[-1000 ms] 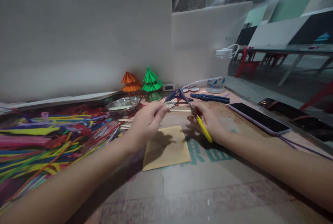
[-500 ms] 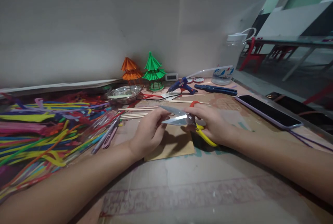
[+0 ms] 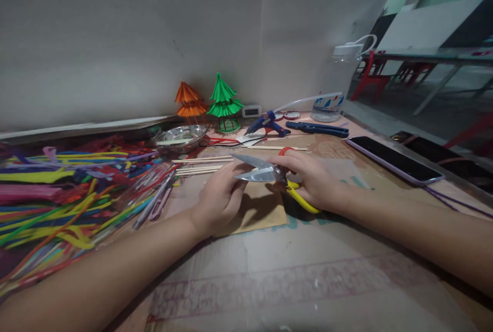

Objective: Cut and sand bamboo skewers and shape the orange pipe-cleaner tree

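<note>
Your right hand (image 3: 314, 178) has its grip wrapped around the scissors (image 3: 259, 174), with the blades spread wide over the brown paper (image 3: 265, 217) on the table (image 3: 277, 275). Your left hand (image 3: 220, 198) is above the paper's left side, fingers bent, by the blades; I cannot tell if its grip has anything. Behind the paper are thin sticks (image 3: 199, 169), a blue glue gun (image 3: 266, 123) and a green tree (image 3: 222, 94).

The left hand (image 3: 219, 201) and right hand (image 3: 315, 177) are bare, as are both tapering forearms (image 3: 127, 260).
</note>
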Available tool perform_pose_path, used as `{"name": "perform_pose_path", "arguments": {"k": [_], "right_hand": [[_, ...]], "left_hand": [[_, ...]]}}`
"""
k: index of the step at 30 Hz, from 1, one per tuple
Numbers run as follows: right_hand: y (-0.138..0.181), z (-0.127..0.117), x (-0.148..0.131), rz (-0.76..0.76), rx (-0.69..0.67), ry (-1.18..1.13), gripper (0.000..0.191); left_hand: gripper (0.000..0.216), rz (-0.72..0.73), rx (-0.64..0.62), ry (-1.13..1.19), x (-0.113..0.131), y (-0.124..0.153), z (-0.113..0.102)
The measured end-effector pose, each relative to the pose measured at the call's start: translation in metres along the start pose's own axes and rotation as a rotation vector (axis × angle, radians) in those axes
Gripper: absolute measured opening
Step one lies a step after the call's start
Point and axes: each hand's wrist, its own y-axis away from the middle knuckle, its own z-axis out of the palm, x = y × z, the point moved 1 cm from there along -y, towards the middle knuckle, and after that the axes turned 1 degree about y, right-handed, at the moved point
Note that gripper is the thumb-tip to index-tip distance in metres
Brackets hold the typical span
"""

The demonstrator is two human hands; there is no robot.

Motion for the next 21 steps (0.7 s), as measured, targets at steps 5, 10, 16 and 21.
{"name": "perform_pose_path", "arguments": {"k": [5,10,16,21], "right_hand": [[-0.0003,-0.0012,0.0005,-0.021,0.016,0.013,0.041],[-0.0016,-0.0001,0.0003,0.002,-0.008,-0.003,0.041],[-0.0018,-0.0028,-0.0008,0.014,-0.055,-0.023,0.041],[-0.0006,-0.0074,0.0011,-0.021,-0.053,0.054,0.039]], "left_hand": [[0.024,0.039,-0.004,-0.008,0.0023,-0.0025,-0.0008],[0.022,-0.014,-0.011,0.008,0.0025,-0.0037,-0.0005],[0.024,-0.04,-0.037,0.043,0.0018,-0.0037,0.0001],[0.026,-0.026,-0.068,0.018,0.0045,-0.0033,-0.0004]]}}
